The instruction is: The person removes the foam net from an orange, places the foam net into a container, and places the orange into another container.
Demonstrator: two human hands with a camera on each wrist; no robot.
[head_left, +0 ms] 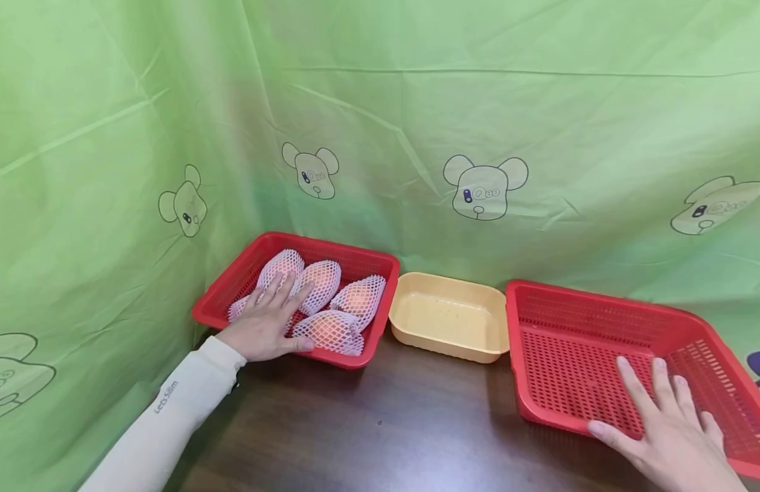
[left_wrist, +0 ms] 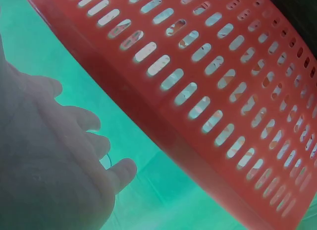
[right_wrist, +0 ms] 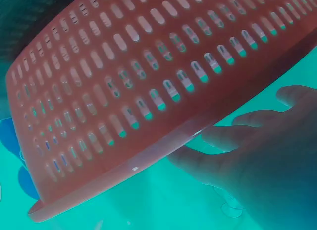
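In the head view, my left hand (head_left: 266, 328) spreads its straight fingers over the near side of a red basket (head_left: 386, 307) on the left. Inside that basket lie several orange-pink fruits (head_left: 331, 333) in white foam nets; their exact kind is hidden. My right hand (head_left: 675, 424) reaches over the near rim of a second red basket (head_left: 577, 362), fingers straight and apart, holding nothing. The left wrist view shows the left hand (left_wrist: 74, 126) beside the slotted basket wall (left_wrist: 163, 101). From the right wrist, the right hand (right_wrist: 247, 145) appears at the other basket's rim (right_wrist: 133, 165).
Between the two baskets stands a pale yellow tray (head_left: 454, 318). All three rest on a dark brown wooden table (head_left: 355, 424). A green cloth (head_left: 380, 116) with printed bear heads hangs close behind them and along the left side.
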